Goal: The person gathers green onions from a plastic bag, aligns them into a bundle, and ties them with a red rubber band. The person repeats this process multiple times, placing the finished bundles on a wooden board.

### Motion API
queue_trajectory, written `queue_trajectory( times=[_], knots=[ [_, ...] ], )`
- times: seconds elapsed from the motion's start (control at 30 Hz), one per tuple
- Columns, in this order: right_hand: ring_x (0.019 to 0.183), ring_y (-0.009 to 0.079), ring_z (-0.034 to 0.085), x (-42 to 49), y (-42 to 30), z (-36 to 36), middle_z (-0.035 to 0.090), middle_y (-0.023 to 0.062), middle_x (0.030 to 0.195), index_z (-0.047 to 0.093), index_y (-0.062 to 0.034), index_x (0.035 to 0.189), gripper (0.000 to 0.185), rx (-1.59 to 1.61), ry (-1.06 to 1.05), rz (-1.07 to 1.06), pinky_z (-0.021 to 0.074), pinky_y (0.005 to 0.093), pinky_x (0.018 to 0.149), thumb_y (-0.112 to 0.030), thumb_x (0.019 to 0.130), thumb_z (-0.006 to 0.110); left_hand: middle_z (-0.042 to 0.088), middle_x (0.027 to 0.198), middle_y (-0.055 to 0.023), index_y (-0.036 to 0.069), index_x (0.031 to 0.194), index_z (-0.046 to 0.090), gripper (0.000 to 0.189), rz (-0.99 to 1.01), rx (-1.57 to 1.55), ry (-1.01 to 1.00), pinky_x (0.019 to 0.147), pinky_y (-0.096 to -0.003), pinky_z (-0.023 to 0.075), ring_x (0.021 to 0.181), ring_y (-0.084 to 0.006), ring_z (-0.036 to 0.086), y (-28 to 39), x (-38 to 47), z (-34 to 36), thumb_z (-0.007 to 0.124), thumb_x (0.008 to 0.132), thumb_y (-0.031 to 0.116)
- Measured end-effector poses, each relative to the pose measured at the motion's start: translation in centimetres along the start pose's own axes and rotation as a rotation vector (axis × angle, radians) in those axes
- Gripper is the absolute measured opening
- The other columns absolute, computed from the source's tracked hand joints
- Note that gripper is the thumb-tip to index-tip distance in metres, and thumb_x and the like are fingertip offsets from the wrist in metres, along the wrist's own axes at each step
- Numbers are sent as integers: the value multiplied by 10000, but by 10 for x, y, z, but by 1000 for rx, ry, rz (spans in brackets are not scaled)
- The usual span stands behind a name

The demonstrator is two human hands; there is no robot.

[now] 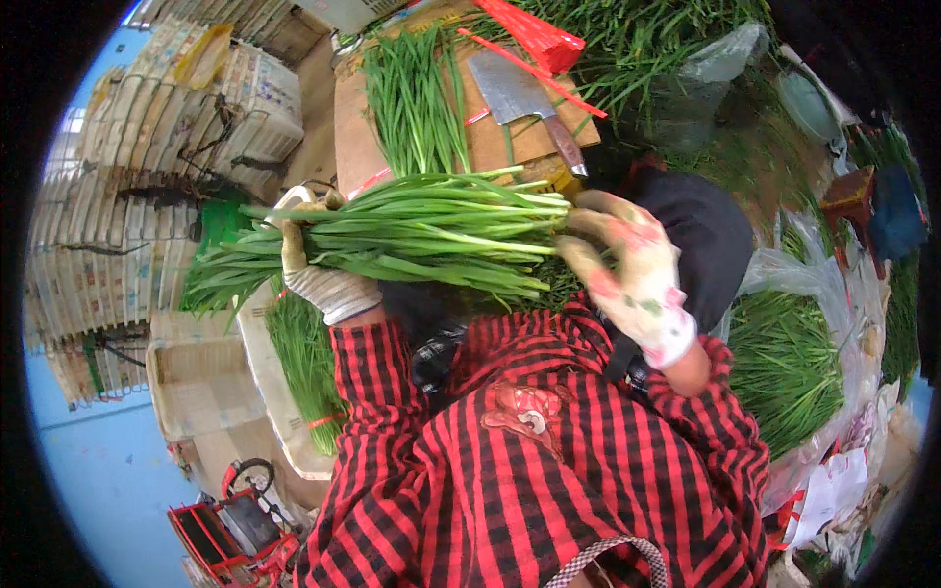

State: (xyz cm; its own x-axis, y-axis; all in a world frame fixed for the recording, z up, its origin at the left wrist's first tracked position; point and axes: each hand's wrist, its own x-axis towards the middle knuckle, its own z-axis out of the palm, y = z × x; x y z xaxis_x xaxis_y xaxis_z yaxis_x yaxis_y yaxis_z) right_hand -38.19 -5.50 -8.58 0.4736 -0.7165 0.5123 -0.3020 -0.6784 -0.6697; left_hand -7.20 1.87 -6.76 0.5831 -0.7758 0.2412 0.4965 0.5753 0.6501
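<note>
In a pale knitted glove, my left hand [320,268] grips a loose bunch of garlic chives [434,235] by its leafy part, the stem ends pointing right. My right hand [625,264], in a stained whitish glove, has its fingers apart beside the stem ends; whether the fingertips touch them I cannot tell. Beyond the bunch, more chives [419,103] lie on a wooden board [485,151]. A cleaver [514,92] with a brown handle rests on the board's right part, near red plastic strips [540,37].
White plastic crates [147,147] are stacked at the left. A pale crate [283,411] with banded chives [309,367] stands by my left arm. Clear plastic sheeting [801,272] surrounds a heap of chives [783,367] at the right. Loose greens [662,37] lie at the top right.
</note>
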Motion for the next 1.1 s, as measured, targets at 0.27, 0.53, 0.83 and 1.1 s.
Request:
queue_trajectory(
  times=[0.27, 0.53, 0.83, 1.1],
  knots=[
    [925, 224, 602, -4, -8, 36, 609, 131, 1029, 585, 8, 1064, 419, 464, -54, 514, 468, 329, 841, -169, 700, 695, 531, 766, 14, 96, 857, 539, 141, 18, -85, -92, 889, -371, 433, 779, -148, 543, -10, -15, 19, 641, 827, 189],
    [853, 126, 604, -7, -1, 30, 644, 66, 958, 616, 10, 1041, 327, 979, -46, 565, 493, 263, 783, -37, 734, 719, 603, 849, -11, 67, 914, 595, 161, 26, -167, -125, 963, -390, 417, 857, -156, 601, -14, -10, 11, 646, 825, 191],
    [868, 140, 626, -25, 20, 67, 643, 72, 984, 596, 41, 1062, 304, 1615, 112, 544, 504, 245, 753, -17, 776, 682, 581, 905, -96, 35, 926, 574, 295, 100, -1, -84, 881, -419, 474, 939, -251, 549, -27, -8, 0, 557, 873, 325],
    [826, 275, 649, -21, 13, 18, 653, 167, 938, 603, 22, 924, 122, 214, -44, 3, 509, 308, 732, -14, 807, 614, 583, 880, -104, 36, 904, 588, 289, 98, 125, -33, 872, -370, 444, 882, -233, 522, -8, -1, -10, 550, 868, 321]
  ],
)
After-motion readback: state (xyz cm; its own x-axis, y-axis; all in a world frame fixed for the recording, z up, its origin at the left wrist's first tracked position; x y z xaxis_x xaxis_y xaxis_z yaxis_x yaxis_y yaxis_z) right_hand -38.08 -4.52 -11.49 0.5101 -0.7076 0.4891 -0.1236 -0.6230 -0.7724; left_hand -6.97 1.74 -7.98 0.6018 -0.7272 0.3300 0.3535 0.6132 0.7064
